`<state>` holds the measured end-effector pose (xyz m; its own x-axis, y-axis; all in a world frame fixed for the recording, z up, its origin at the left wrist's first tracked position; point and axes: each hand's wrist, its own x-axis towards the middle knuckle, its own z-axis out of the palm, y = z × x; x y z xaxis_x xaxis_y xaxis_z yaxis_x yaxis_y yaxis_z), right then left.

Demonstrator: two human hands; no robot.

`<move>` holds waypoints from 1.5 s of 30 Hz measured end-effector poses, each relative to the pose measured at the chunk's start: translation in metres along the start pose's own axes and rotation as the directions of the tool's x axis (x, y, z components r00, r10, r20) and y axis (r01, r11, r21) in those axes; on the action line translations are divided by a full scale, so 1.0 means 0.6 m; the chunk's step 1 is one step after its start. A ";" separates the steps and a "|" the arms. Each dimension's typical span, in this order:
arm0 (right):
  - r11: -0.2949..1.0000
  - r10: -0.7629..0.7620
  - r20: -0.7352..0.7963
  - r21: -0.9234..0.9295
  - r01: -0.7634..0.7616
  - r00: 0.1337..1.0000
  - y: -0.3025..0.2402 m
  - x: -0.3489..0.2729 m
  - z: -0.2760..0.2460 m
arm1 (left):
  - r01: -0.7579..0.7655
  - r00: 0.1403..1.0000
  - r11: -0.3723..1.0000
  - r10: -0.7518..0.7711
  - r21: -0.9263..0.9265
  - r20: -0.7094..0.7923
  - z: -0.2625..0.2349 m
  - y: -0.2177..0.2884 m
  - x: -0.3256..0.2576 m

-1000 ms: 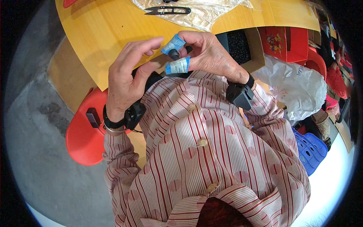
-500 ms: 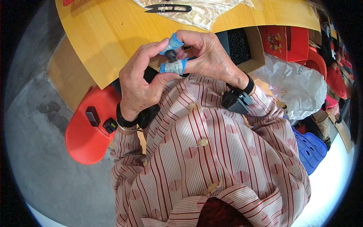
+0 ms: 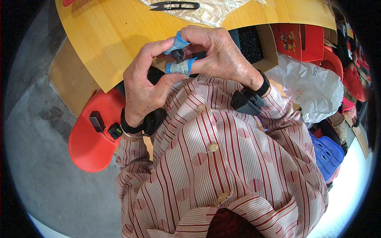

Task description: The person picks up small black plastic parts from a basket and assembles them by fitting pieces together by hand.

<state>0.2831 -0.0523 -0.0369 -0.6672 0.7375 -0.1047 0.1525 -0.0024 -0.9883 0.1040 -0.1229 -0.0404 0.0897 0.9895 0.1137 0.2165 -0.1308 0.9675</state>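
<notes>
Left hand (image 3: 145,89) now closer against right hand (image 3: 222,55) than 1 second ago, both raised at near table (image 3: 107,43) edge. 2 taped fingertips (image 3: 180,66) pinch small dark piece (image 3: 177,53), grip clenched. Piece mostly hidden; progress unclear. Thread snips (image 3: 174,5) untouched on plastic sheet (image 3: 210,14), far side.

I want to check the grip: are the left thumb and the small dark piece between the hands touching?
Touching. The head view shows the left hand with its taped thumb pressed against the small dark piece, no gap visible, while the right hand closes over it.
</notes>
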 end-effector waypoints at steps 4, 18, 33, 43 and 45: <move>0.954 -0.154 0.021 -0.256 0.154 0.988 -0.012 0.007 -0.007 | 0.347 0.935 0.741 -0.319 -0.575 0.154 -0.011 -0.004 -0.005; 0.931 -0.199 0.113 -0.288 0.224 0.973 -0.012 0.009 -0.006 | 0.454 0.881 0.437 -0.351 -0.776 0.318 0.001 -0.033 0.001; 0.853 -0.269 0.109 -0.434 0.289 0.957 -0.011 -0.001 0.001 | 0.500 0.819 0.373 -0.498 -0.782 0.286 0.012 -0.029 -0.004; 0.855 -0.297 0.129 -0.405 0.324 0.946 0.005 0.002 0.002 | 0.521 0.806 0.309 -0.484 -0.795 0.340 0.007 -0.059 -0.015; 0.860 -0.290 0.124 -0.402 0.315 0.949 0.002 0.001 0.003 | 0.515 0.809 0.315 -0.485 -0.797 0.332 0.007 -0.057 -0.014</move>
<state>0.2814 -0.0529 -0.0386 -0.7676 0.6171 0.1732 0.2142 0.5017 -0.8381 0.0998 -0.1269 -0.0752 0.2899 0.8435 -0.4522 -0.6605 0.5183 0.5433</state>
